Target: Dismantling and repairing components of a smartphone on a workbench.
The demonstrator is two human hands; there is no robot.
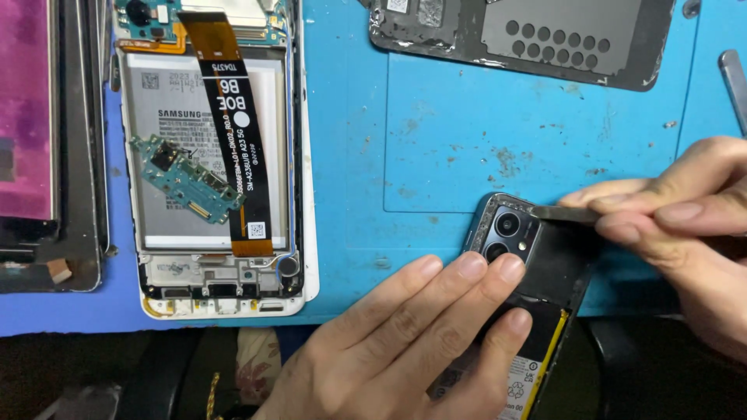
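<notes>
Item: opened dark phone (545, 295), lying tilted at the near edge of the blue mat (467, 132), its lower end overhanging the mat's edge toward the person. Back cover off; camera block (504, 236) with two lenses at its upper left corner; battery (537, 365) with a yellow strip along one side exposed below.

Left hand (405, 350): laid flat over the phone from the near side, fingertips (471, 268) pressing just beside the camera block. Grip released (fingers extended, pinning rather than clasping).

Right hand (685, 225): enters from the right, grip pinched on a thin metal blade (564, 211). The blade tip meets the phone's upper edge next to the camera block.

Nearby, well apart to the left: a white-framed phone (218, 155), opened, with pale battery, a black-and-amber flex ribbon (233, 124) running lengthwise, and a small loose green board (183, 179) resting on the battery.

Far left: a detached screen (31, 117) with pink-tinted glass.

Top of the mat: a dark back panel (537, 39) with rows of round holes, inner side up.
</notes>
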